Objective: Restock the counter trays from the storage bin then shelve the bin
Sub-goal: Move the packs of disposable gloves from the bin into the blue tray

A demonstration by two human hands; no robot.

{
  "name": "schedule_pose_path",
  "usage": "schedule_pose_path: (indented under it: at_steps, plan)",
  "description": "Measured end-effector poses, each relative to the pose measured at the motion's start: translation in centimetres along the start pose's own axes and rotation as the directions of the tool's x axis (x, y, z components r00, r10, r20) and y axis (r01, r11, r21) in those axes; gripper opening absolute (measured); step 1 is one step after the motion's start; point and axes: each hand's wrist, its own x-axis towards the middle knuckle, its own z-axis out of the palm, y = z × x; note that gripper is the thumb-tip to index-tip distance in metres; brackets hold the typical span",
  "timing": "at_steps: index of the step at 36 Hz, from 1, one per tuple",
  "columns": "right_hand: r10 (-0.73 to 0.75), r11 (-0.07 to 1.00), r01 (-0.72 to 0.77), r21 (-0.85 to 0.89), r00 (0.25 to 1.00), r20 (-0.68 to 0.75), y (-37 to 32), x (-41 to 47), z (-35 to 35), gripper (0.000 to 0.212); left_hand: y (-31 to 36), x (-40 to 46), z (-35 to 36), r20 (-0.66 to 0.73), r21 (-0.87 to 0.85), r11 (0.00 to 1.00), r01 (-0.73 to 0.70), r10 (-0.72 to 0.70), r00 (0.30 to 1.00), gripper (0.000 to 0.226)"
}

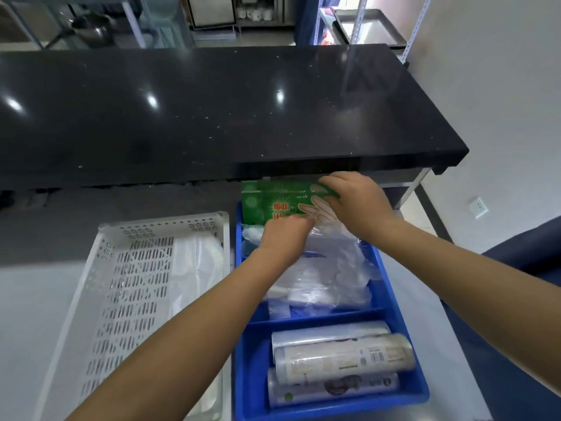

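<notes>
A blue divided tray [403,302] lies on the lower counter. At its far end stands a green box of disposable gloves [273,197]. My right hand [355,202] grips the box's top right corner. My left hand [285,235] holds the box's lower front edge, fingers curled under it. Clear plastic gloves [328,278] fill the tray's far compartment. Three rolls of plastic film [340,363] lie in its near compartment. Beside it on the left is a white perforated basket [121,287] with white plastic bags [200,268] inside.
A raised black countertop [212,110] overhangs the far end of both trays, close above the green box. A metal shelf rack [364,25] with a steel tray stands at the back right. A white wall with a socket [479,207] is on the right.
</notes>
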Motion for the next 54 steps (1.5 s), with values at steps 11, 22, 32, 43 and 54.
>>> schedule_pose_path:
  at_steps: [11, 22, 32, 43, 54]
  plan:
    - [0.079, 0.996, -0.065, -0.06, 0.963, 0.259, 2.5, -6.6, 5.1, 0.028, -1.6, 0.7, 1.0, 0.041, -0.139, 0.99, -0.029, 0.035, 0.999, 0.058]
    - [0.169, 0.985, -0.168, -0.031, 0.934, 0.313, 3.2, -5.5, 5.2, 0.013, -4.9, -2.9, 0.0, 0.029, -0.313, 0.95, 0.0, 0.009, 1.0, 0.054]
    - [0.317, 0.942, -0.335, 0.021, 0.909, 0.27, 3.5, -3.6, 4.7, 0.009, -4.8, -2.1, 1.6, 0.096, -0.27, 0.945, 0.182, -0.161, 0.982, 0.03]
    - [0.196, 0.974, -0.226, 0.009, 0.864, 0.463, 2.4, -3.9, 5.3, 0.019, -4.3, -1.3, 1.2, 0.231, -0.2, 0.952, 0.232, -0.184, 0.955, 0.029]
    - [0.599, 0.702, -0.527, 0.479, 0.801, 0.002, 4.2, -1.5, 2.2, 0.044, -8.2, -0.8, -2.3, -0.164, -0.606, 0.662, 0.441, -0.646, 0.745, 0.034]
